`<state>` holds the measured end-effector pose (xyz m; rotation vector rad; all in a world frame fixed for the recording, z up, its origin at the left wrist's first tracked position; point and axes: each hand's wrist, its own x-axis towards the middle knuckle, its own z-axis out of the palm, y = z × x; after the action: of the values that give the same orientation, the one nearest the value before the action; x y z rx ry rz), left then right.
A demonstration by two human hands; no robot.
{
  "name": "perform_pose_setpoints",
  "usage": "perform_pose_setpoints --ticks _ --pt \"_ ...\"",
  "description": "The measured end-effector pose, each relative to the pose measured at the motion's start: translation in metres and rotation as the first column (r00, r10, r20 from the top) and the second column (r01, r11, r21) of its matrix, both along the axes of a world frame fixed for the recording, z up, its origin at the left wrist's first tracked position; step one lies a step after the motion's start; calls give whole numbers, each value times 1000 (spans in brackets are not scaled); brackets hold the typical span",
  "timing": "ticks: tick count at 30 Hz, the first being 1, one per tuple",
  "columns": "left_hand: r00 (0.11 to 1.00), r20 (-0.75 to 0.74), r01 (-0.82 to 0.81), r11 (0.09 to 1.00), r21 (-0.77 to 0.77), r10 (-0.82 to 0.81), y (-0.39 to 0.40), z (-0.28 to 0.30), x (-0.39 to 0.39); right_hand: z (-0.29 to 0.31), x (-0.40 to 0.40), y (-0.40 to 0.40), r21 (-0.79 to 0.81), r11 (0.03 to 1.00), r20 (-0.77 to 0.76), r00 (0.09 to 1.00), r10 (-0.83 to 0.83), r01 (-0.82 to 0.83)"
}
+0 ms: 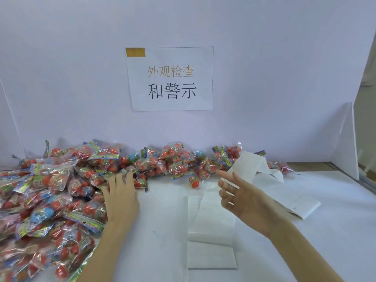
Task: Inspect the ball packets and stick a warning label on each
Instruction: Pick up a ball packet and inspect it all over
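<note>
A big heap of clear packets [50,192] holding red and blue balls covers the left of the white table and runs along the back wall. My left hand [120,197] lies flat with straight fingers on the heap's right edge, touching the packets. My right hand [242,197] hovers above the table with fingers spread, palm turned left, holding nothing. A long white label strip [211,226] lies folded on the table below and behind it, trailing up to the back packets [203,159].
A paper sign with Chinese characters [171,78] hangs on the back wall. A white partition panel [345,143] stands at the right, beside the table edge [366,182]. One loose red ball [194,182] lies near the strip.
</note>
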<state>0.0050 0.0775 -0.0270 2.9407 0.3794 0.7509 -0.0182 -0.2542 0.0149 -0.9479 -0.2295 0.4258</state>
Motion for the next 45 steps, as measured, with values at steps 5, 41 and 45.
perform_pose_setpoints --ticks 5,41,45 --pt "911 249 374 912 -168 -328 -15 13 -1 -2 -4 8 -72 996 -36 998 -53 50" --pt "801 330 196 -301 -933 -499 -95 37 -33 -7 -8 19 -466 746 408 864 -296 476" --pt "826 273 102 -345 -933 -493 -92 38 -31 -10 -8 28 -403 719 317 823 -471 566"
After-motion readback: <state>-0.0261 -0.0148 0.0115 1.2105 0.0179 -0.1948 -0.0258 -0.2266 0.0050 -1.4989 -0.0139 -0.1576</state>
